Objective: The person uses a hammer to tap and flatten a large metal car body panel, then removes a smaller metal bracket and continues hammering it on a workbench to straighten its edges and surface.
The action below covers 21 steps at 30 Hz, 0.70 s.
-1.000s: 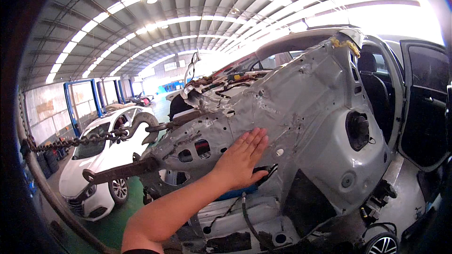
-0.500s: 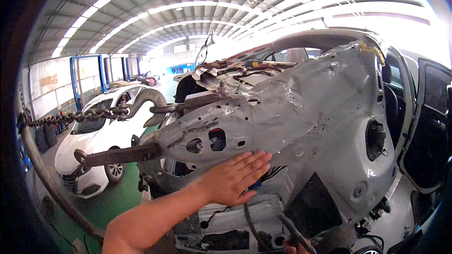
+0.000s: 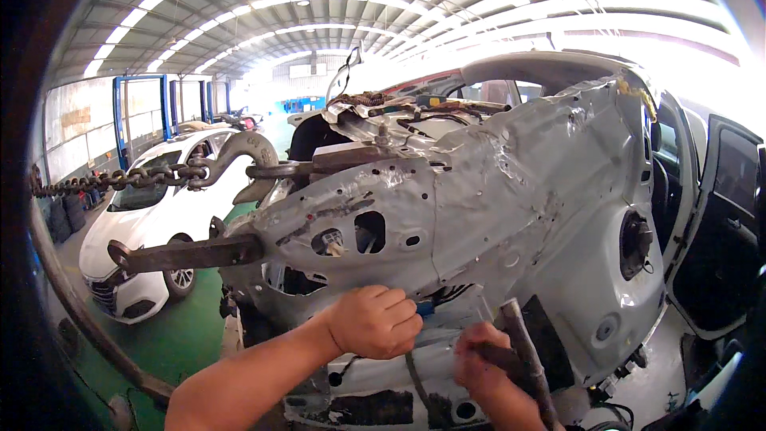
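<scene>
My left hand [image 3: 377, 322] is closed in a fist in front of the lower edge of a dented grey car side panel [image 3: 471, 199]. Whether anything is inside the fist is hidden. To its right, my right hand [image 3: 481, 355], smeared by motion, is closed round the dark handle-like part of a hammer-like metal tool. The tool's long brownish bar [image 3: 528, 359] stands tilted beside that hand. Between the hands and the panel a small blue part [image 3: 427, 307] shows.
A thick chain [image 3: 128, 181] with a big hook [image 3: 247, 161] runs from the left to a clamp [image 3: 351, 158] on the panel. A steel arm [image 3: 191, 255] juts out leftward. Beyond stand a white car [image 3: 148, 231] and a blue lift post [image 3: 121, 124]. An open dark door [image 3: 722, 223] is at right.
My left hand, flat on the panel before, has dropped slightly left and closed into a fist. My right hand has risen from the lower edge, bringing the hammer-like metal tool up.
</scene>
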Available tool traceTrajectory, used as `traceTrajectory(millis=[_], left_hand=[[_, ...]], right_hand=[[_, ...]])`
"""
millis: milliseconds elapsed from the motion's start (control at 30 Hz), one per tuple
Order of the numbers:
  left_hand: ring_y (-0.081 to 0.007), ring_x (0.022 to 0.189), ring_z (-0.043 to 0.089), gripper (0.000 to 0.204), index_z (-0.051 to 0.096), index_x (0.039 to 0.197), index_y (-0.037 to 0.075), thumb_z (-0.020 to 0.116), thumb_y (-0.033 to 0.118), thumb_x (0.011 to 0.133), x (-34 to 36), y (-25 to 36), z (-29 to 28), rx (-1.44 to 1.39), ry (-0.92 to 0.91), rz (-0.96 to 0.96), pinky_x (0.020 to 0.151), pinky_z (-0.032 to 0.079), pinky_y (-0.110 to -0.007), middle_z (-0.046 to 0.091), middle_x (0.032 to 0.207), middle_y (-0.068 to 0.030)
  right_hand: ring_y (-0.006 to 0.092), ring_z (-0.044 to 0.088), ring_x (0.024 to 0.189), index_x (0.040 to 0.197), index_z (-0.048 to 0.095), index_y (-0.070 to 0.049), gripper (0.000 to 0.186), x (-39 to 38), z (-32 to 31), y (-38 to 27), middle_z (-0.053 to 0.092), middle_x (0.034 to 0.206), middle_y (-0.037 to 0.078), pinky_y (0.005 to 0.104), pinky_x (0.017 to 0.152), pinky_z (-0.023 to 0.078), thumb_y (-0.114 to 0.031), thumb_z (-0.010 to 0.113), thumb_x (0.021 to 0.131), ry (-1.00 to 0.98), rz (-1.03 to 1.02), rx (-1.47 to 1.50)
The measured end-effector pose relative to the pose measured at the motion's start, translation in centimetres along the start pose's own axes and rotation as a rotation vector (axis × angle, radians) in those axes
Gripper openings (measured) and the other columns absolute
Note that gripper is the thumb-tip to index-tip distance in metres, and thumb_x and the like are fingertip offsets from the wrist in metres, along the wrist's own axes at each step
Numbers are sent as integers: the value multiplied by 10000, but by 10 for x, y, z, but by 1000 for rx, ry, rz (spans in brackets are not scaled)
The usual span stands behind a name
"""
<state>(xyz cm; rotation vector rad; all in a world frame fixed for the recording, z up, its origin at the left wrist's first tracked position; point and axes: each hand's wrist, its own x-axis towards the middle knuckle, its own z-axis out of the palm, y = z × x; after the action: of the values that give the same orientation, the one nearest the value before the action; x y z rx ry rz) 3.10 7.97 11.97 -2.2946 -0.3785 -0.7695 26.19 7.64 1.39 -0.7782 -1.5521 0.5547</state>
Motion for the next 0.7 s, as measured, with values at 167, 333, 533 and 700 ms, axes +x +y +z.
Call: traceTrajectory(millis=[167,333,533,700], left_hand=[[-182,621,517,192,529,701,130,674,240,637,-4,0,5,-19,19,-18,528,418,-311,477,679,-2],[-184,596,508,133,563,696,137,653,229,661,0,1,3,-1,-14,-49,506,423,-324,487,656,4],[-175,643,523,198,514,679,135,671,245,629,-7,2,-3,-12,-29,-73,535,428,-309,489,693,1],[-180,666,536,206,541,709,130,678,254,617,0,1,4,16,-30,-67,557,436,-309,533,735,0]], right_hand=[[339,618,587,863,552,-10,207,29,14,-31,581,654,189,403,551,459,-210,595,895,96,-7,-315],[331,601,568,841,559,-18,251,8,-7,13,582,636,164,404,538,460,-253,611,912,45,-345,-26],[434,644,718,930,598,-10,261,29,23,-38,655,754,211,481,629,494,-270,616,911,8,98,-373],[431,618,703,918,592,-9,240,9,2,4,638,743,213,471,617,485,-249,610,917,57,-138,-349]])
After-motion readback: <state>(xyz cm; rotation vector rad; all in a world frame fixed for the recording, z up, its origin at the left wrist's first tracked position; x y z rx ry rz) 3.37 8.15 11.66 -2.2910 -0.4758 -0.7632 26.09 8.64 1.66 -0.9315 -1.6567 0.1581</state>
